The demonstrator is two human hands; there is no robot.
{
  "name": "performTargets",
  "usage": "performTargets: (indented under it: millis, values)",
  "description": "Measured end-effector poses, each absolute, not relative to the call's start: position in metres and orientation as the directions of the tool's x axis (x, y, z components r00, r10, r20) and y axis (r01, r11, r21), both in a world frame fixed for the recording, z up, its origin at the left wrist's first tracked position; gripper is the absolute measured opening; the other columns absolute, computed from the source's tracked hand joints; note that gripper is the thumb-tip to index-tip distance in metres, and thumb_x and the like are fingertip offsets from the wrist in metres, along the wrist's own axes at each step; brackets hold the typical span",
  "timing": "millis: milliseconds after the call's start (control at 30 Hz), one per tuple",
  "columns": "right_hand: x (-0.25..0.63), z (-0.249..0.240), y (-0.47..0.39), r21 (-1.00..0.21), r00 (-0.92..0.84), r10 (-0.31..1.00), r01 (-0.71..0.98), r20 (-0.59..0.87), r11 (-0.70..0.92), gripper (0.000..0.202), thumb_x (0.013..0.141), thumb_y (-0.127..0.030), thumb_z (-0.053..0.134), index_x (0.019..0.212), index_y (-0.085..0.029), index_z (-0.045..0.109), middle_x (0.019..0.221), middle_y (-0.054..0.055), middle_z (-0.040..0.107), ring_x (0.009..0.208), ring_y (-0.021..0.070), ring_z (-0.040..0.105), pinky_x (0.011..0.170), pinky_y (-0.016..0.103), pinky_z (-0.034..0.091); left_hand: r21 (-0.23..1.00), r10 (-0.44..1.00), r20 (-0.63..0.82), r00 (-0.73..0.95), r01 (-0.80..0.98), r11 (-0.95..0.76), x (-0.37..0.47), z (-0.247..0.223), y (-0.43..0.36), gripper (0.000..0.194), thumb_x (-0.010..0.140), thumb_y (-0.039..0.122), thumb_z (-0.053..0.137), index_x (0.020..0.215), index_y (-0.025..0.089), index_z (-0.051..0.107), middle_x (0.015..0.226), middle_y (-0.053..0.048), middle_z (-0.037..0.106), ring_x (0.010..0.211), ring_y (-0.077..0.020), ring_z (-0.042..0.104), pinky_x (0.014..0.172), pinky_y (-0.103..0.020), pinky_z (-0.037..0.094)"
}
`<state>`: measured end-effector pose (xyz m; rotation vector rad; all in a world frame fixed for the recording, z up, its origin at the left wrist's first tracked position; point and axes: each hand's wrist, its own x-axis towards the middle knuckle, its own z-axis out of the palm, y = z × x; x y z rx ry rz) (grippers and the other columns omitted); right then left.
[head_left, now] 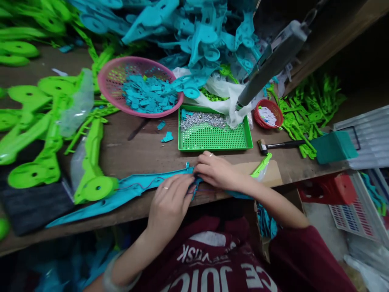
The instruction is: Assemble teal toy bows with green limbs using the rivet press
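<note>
A long blue plastic shell [130,186] lies along the front edge of the bench, with a thin dark wire [148,184] running along its inside. My left hand [172,198] is closed on the shell near its middle, fingers bent over the wire. Right beside it, my right hand [217,172] pinches at the same spot. A small dark piece [197,177] shows between the fingertips; its kind is hard to make out. The shell's right part is mostly hidden under my right hand and forearm.
Behind my hands stands a green tray [215,148] of small metal screws. A pink basket [106,87] holds blue pieces. A hammer [282,144] lies right, by a small red basket [268,123]. A grey power screwdriver [270,65] hangs overhead. Green shells [91,162] crowd the left.
</note>
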<state>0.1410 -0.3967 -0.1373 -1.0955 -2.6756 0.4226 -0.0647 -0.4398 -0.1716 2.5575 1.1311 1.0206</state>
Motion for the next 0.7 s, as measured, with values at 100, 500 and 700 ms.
performTargets:
  millis: [100, 500, 700]
  values:
    - [0.145, -0.139, -0.384, -0.224, -0.806, 0.591, 0.571, 0.029, 0.79, 0.029, 0.105, -0.02, 0.04, 0.091, -0.017, 0.066, 0.095, 0.008, 0.06, 0.091, 0.0207, 0.048, 0.076, 0.031, 0.045, 0.346, 0.662, 0.55, 0.51, 0.583, -0.735, -0.066, -0.175, -0.442, 0.02, 0.094, 0.006, 0.059, 0.113, 0.01, 0.062, 0.105, -0.013, 0.075, 0.101, -0.0251, 0.068, 0.092, -0.038, 0.054]
    - [0.162, -0.118, -0.403, -0.215, -0.788, 0.615, 0.604, -0.015, 0.768, 0.021, 0.1, -0.024, 0.054, 0.111, -0.018, 0.069, 0.121, 0.013, 0.064, 0.106, 0.0249, 0.053, 0.082, 0.037, 0.046, 0.16, 0.475, 0.346, 0.809, 0.448, -0.879, -0.073, -0.155, -0.412, 0.023, 0.098, 0.009, 0.044, 0.099, 0.012, 0.067, 0.09, -0.009, 0.074, 0.09, -0.0265, 0.068, 0.078, -0.039, 0.055]
    - [0.147, -0.129, -0.464, -0.315, -0.463, 0.845, 0.787, 0.267, 0.53, 0.039, 0.099, -0.042, 0.057, 0.122, -0.01, 0.061, 0.094, 0.011, 0.071, 0.09, 0.0245, 0.058, 0.077, 0.038, 0.047, 0.132, 0.498, 0.318, 0.807, 0.482, -0.866, -0.063, -0.148, -0.412, 0.027, 0.094, 0.002, 0.044, 0.09, 0.014, 0.067, 0.082, -0.009, 0.072, 0.081, -0.0267, 0.066, 0.073, -0.039, 0.053]
